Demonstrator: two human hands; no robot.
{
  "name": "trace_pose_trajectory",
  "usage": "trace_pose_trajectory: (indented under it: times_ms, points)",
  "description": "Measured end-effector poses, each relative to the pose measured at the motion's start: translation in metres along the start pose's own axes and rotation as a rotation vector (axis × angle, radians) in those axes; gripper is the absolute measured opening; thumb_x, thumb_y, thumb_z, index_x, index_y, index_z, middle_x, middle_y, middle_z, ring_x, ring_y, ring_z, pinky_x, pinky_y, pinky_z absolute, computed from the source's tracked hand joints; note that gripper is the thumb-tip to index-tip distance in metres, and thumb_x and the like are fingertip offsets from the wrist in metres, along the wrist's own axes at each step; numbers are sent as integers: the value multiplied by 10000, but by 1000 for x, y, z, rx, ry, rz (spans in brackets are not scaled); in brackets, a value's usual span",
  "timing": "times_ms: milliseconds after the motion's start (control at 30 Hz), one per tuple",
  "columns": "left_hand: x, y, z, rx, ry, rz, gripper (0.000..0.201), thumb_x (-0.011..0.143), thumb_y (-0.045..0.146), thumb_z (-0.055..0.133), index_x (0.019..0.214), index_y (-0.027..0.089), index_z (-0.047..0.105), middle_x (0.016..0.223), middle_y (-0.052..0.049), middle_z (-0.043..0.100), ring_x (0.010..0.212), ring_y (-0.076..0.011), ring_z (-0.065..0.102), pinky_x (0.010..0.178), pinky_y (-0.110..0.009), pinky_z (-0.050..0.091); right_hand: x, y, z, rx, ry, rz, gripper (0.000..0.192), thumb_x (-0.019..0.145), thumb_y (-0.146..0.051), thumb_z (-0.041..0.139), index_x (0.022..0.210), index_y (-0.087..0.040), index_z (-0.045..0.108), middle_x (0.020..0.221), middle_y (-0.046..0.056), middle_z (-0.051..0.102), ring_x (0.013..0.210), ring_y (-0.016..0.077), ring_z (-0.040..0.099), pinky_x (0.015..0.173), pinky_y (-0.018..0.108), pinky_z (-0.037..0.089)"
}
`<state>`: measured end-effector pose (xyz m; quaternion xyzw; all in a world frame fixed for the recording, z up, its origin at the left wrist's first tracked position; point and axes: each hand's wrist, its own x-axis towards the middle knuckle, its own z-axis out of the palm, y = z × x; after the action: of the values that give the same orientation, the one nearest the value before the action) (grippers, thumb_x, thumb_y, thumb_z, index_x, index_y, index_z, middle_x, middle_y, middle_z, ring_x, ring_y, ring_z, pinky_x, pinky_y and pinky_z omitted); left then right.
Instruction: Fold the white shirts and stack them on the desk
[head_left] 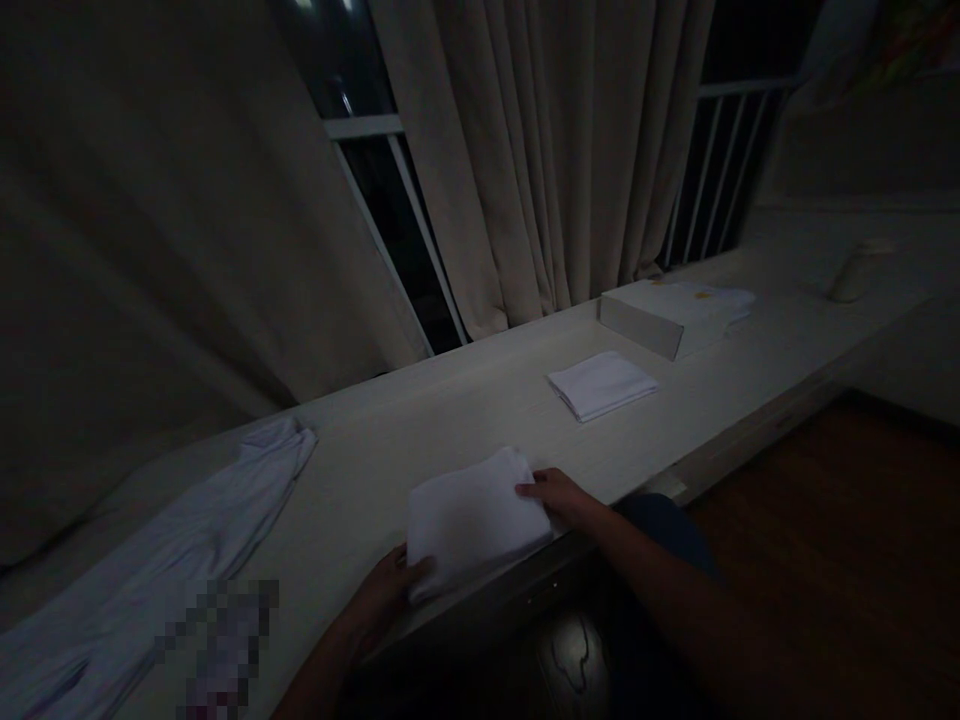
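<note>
A folded white cloth (476, 520) lies at the front edge of the pale counter, between my two hands. My left hand (394, 588) grips its left side, thumb on top and the other fingers mostly hidden. At the opposite side, my right hand (553, 497) pinches the cloth, again with the thumb on top. Farther back and to the right rests a second folded white cloth (602, 384), flat and touched by neither hand.
A crumpled white cloth (195, 540) spreads over the counter (360, 470) at left, beside a pixelated patch. A white box (660, 318) with white material stands back right, a pale cup (855, 272) beyond it. Curtains (547, 150) hang along the rear edge.
</note>
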<state>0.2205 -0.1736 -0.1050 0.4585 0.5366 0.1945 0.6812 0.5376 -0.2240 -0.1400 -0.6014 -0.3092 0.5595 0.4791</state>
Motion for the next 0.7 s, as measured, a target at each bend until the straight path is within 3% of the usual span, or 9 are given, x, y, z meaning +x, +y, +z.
trace_pose_trajectory:
  times_ms: [133,267,367,467,600,700]
  points:
    - [5,9,1,-62,-46,-52,572,680,388,773,1137,104,579,1112,-192,689,936,-293,695,829,-408,565,4,-4,-3,-76,75,5,321,649,-89,644,962,-83,714,864,94,737,730,207,685,585,250,496]
    - [21,23,30,-35,-32,-21,577,680,361,778,1160,122,564,1142,-187,679,888,-292,705,766,-415,581,10,-22,-41,-122,119,-23,378,611,-44,625,968,-109,734,802,62,734,651,178,658,526,218,457]
    - [41,49,82,-15,11,56,569,677,355,784,1158,145,565,1105,-177,692,823,-276,711,692,-401,587,24,-54,-97,-178,218,-51,487,613,-60,653,1095,-101,702,793,60,725,599,153,622,487,205,418]
    - [73,85,151,-29,39,162,509,669,307,794,1105,140,592,1013,-167,711,806,-251,708,685,-364,583,45,-96,-165,-235,341,-86,572,635,-82,671,1206,-93,647,822,63,720,592,133,601,485,195,407]
    - [133,129,242,-63,54,244,445,668,244,789,1051,139,589,1040,-161,693,806,-222,701,705,-366,579,71,-140,-247,-323,499,-126,553,652,-63,655,1205,-89,648,851,64,715,621,124,604,506,179,414]
    - [180,151,296,-76,33,251,441,675,216,777,1056,135,571,1072,-166,677,813,-214,697,710,-379,576,86,-159,-292,-412,620,-143,513,655,-52,649,1167,-83,668,847,66,716,630,131,616,529,184,433]
